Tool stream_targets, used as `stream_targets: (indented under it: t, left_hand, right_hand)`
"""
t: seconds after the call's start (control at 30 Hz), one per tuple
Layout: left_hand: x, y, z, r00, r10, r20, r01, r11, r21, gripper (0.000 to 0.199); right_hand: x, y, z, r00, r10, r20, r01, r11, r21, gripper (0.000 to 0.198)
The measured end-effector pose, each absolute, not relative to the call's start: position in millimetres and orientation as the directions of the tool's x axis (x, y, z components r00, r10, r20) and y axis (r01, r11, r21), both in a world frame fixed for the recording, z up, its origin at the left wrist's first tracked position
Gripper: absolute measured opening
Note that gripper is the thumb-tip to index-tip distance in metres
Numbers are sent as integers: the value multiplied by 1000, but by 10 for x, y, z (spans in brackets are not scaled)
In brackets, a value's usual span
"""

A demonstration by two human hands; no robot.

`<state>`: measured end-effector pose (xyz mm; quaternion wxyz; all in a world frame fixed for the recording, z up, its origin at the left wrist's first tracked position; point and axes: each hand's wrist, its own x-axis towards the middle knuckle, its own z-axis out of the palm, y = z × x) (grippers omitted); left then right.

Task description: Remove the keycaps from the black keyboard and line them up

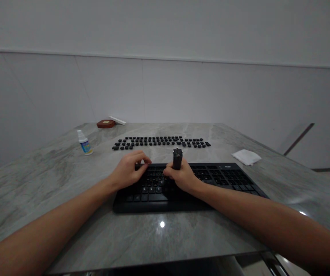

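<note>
A black keyboard [165, 207] lies on the table in front of me, many of its key positions without caps and some caps still on. My left hand [130, 168] is at its upper left, fingers curled over the back edge and thumb on the key area. Above the middle of the keyboard, my right hand [183, 176] is closed around a black block-shaped tool [177, 159] standing upright. The tool's lower end is hidden by the hand. Behind the keyboard, loose black keycaps [153, 141] lie in rows.
A white spray bottle [84, 143] with a blue and yellow label stands at left. Farther back are a brown case [105, 124] and a thin white object [117, 120]. A folded white cloth or tissue [245, 157] lies at right on the marbled grey table [75, 184]. A pale wall [165, 88] rises behind.
</note>
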<state>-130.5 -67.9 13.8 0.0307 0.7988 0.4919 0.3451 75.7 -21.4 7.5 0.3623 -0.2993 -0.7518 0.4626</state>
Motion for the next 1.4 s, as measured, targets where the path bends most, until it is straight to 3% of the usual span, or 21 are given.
stream_targets:
  t: [0.17,0.23,0.37,0.5,0.63,0.73,0.97,1.17,1.3,1.4]
  left_hand:
    - [-1438,-540,102,162,899,407,868,-326,374,46]
    - [-1436,-546,116,196,913,358,867,-332,371,42]
    - [-1372,-609,154,268,898,350,843,-394,366,17]
    - [-1370,-615,148,270,897,350,850,-393,350,10]
    - [-1494,-474,106,215,899,382,888,-343,307,9]
    - [-1655,-219,66,123,861,494,932,-271,241,9]
    - [-1939,396,-92,271,802,533,931,-358,66,9]
    - [-2056,437,-229,333,789,516,911,-410,38,13]
    - [-2106,434,-253,285,811,511,934,-355,43,18]
    - [-2110,446,-254,220,825,520,956,-288,51,32]
  right_hand:
    - [756,-216,69,-531,806,261,153,395,-906,29]
    - [755,-221,74,-531,803,269,151,402,-903,29]
    - [756,-229,90,-536,791,295,137,427,-894,30]
    - [755,-224,92,-542,780,314,134,449,-883,30]
    - [750,-212,73,-536,778,327,145,466,-873,30]
    - [746,-211,68,-532,784,320,152,460,-875,30]
    - [748,-213,72,-527,792,308,188,463,-866,32]
    - [754,-211,64,-535,782,319,184,476,-860,32]
    - [754,-213,67,-537,783,313,174,466,-868,33]
    - [754,-211,67,-539,781,317,166,467,-869,33]
